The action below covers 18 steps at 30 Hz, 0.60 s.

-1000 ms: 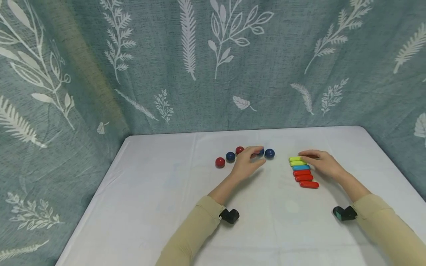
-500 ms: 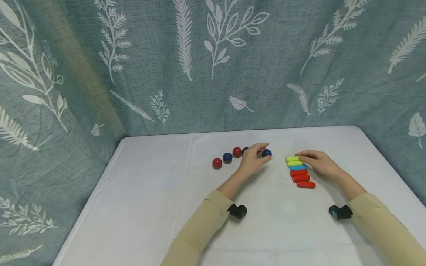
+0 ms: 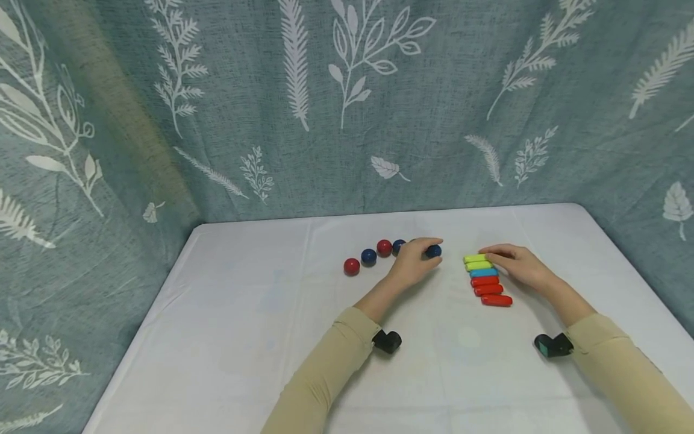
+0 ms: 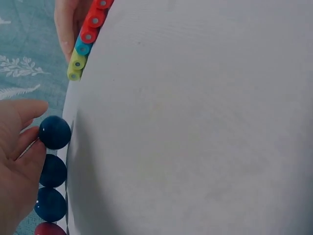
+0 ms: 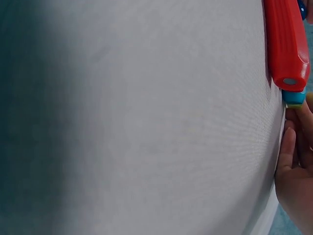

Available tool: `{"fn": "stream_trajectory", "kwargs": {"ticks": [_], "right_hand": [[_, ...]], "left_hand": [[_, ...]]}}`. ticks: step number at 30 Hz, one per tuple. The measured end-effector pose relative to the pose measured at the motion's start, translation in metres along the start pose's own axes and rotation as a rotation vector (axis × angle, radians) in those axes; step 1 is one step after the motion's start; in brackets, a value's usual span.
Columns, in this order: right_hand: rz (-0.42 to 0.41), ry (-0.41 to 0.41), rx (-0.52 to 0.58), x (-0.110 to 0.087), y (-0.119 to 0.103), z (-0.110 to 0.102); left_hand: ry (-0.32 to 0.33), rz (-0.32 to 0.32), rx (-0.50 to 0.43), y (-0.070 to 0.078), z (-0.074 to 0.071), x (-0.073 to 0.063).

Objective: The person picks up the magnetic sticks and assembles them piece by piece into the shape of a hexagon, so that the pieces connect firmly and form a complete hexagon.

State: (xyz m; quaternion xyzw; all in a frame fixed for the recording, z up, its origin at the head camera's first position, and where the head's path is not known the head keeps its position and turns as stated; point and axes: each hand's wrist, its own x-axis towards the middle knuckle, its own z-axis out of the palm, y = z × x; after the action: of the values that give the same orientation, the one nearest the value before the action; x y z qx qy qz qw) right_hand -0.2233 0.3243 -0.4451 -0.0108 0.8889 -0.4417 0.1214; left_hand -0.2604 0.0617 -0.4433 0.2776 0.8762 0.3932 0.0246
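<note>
In the head view, my left hand (image 3: 414,262) is at the right end of a ball row, thumb and fingers closing around the last blue ball (image 3: 434,251). The left wrist view shows that blue ball (image 4: 55,132) against the fingers, with two more blue balls and a red ball (image 4: 50,229) beyond. My right hand (image 3: 520,265) pinches the far end of a rod row, at the top yellow-green rod (image 3: 475,258). Below it lie another yellow-green rod (image 3: 477,266), a blue rod (image 3: 484,272) and three red rods (image 3: 496,300). Grey dots mark the rod ends.
Further left in the row are a red ball (image 3: 351,267), a blue ball (image 3: 368,257) and another red ball (image 3: 384,248). A white cloth (image 3: 233,337) covers the table. Behind it hangs a green-blue leaf-patterned curtain (image 3: 244,108). Black wrist cameras (image 3: 387,342) sit under the sleeves.
My left hand has moved right along the balls to the last blue one, its index finger lowering toward it. My right hand stays at the yellow-green rod. The head view has shifted slightly.
</note>
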Motion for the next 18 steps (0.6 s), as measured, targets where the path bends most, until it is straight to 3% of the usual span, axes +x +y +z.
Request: {"fn": "stream_trajectory", "kwargs": {"ticks": [8,18], "right_hand": [[-0.004,-0.003,0.006,-0.0008,-0.0003,0.0002],[-0.011,-0.005,0.025,-0.0009,0.0015,0.0004]], "left_hand": [[-0.038,0.071,0.062,-0.0005,0.0006,-0.0034],[-0.074,0.099,0.117,0.0018,-0.0021,-0.0087]]}}
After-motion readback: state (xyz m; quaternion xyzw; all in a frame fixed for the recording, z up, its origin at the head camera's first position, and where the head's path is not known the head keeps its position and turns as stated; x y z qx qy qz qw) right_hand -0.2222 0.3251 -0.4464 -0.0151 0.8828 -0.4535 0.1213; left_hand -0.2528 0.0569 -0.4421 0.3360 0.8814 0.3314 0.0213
